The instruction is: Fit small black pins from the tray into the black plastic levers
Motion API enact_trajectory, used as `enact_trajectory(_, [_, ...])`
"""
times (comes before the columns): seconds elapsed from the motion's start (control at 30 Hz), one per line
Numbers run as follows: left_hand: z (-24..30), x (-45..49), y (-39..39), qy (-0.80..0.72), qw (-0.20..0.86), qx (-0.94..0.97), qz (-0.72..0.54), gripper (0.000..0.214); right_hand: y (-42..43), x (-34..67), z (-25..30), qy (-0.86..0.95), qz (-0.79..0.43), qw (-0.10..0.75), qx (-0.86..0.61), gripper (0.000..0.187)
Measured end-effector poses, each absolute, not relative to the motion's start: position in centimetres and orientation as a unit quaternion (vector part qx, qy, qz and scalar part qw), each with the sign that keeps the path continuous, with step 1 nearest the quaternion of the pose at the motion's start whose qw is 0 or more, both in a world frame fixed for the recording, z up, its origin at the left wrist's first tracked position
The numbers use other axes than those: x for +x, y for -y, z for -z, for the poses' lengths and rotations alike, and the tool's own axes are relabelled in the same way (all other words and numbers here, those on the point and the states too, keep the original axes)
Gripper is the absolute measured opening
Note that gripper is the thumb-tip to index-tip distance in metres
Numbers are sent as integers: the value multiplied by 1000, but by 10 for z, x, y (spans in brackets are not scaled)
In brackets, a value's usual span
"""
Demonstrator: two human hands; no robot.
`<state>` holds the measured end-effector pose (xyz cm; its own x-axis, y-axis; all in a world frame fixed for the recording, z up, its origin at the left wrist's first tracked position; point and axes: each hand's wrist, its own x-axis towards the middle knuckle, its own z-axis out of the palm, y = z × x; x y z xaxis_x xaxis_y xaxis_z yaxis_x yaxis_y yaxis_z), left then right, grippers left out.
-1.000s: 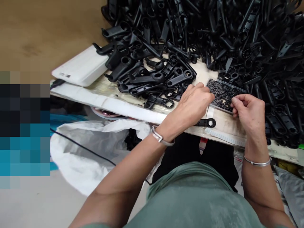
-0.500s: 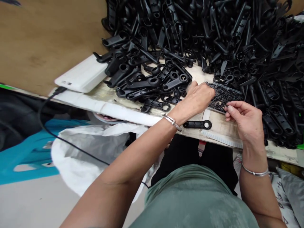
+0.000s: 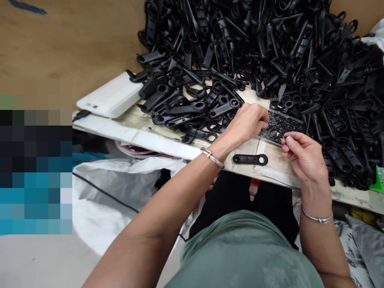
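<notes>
My left hand (image 3: 248, 121) is closed with its fingers curled down at the left edge of a shallow tray (image 3: 270, 141) of tiny black pieces (image 3: 283, 123). Whatever those fingers hold is hidden. Thumb and index finger pinched, my right hand (image 3: 306, 154) is at the tray's front right corner; anything in the pinch is too small to name. Below the tray, near the table's front edge, a single black plastic arm-shaped part (image 3: 249, 159) with a ring at one end lies flat. More such parts (image 3: 183, 108) lie left of my left hand.
A large heap of black plastic parts (image 3: 240, 44) covers the back and right of the table (image 3: 354, 196). A white box-shaped device (image 3: 111, 96) with a cable stands at the left. Under the front edge hangs a white plastic bag (image 3: 111, 192). A green object (image 3: 377, 180) is at far right.
The camera view has shifted slightly. My right hand has moved a little left along the tray's front. My left hand stays closed at the tray's left edge, shifted slightly.
</notes>
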<state>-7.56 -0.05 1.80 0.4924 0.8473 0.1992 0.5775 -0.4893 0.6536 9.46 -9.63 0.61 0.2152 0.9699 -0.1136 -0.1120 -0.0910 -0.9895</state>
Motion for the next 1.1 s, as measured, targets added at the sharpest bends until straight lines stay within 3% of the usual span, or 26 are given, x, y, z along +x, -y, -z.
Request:
enact_trajectory(0.27, [-18, -76, 5, -444, 296, 792, -296, 21, 96, 91, -7, 349, -503, 573, -545, 26])
enact_trajectory(0.43, [-13, -73, 6, -418, 397, 736, -356, 16, 86, 83, -7, 350, -497, 580, -542, 24])
enact_trajectory(0.8, [-3, -67, 14, -346, 548, 627, -433, 18, 63, 67, -1, 435, -366, 603, -559, 10])
enact_trajectory(1.1, [0, -69, 12, -357, 531, 657, -398, 16, 61, 70, -1, 428, -341, 596, -588, 11])
